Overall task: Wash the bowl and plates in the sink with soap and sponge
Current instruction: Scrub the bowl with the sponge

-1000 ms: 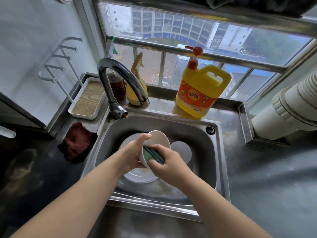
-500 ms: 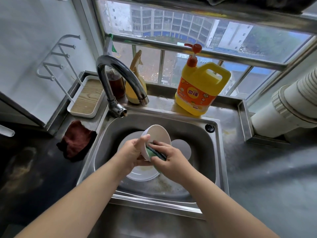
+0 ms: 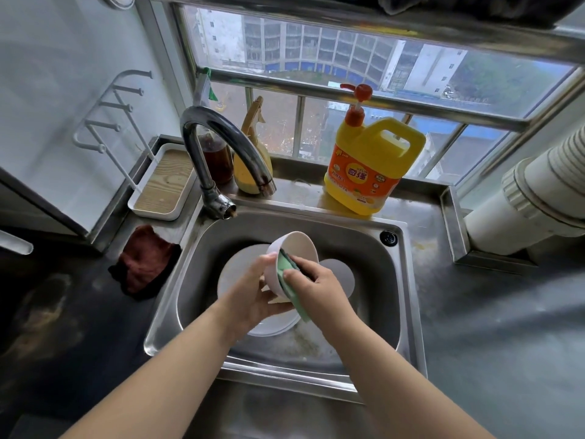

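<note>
Soap bottle (image 3: pixel 370 166), yellow with a red pump, is stood on the back edge of the sink (image 3: pixel 408 280), near the tap (image 3: pixel 221 153). White bowl (image 3: pixel 294 251) is held tipped over the plates (image 3: pixel 234 274) in the sink by the left hand (image 3: pixel 253 293), fingers curled round it. Green sponge (image 3: pixel 289 274) is pinched by the right hand (image 3: pixel 316 283) and pressed on the bowl's rim.

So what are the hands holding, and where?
Left hand holds the bowl by its rim and underside. Right hand grips the sponge across its middle.
</note>
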